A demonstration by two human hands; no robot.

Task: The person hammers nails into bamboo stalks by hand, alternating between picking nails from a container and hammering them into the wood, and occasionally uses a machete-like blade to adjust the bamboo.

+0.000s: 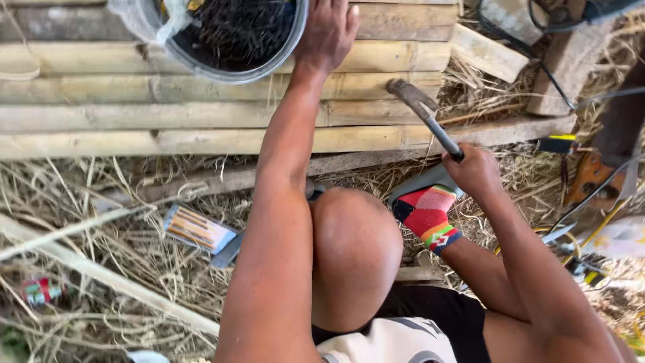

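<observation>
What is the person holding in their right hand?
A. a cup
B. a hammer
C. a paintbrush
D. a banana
B. The right hand grips the handle of a hammer, whose metal head is over the bamboo slats, while the left hand reaches to the rim of a metal bowl of dark nails.

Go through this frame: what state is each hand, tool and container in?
Left hand: reaching into bucket, fingers at its rim.
Right hand: closed on hammer handle.
Grey metal hammer: held, head over bamboo slats.
Round grey metal bucket: open, full of dark nails.
</observation>
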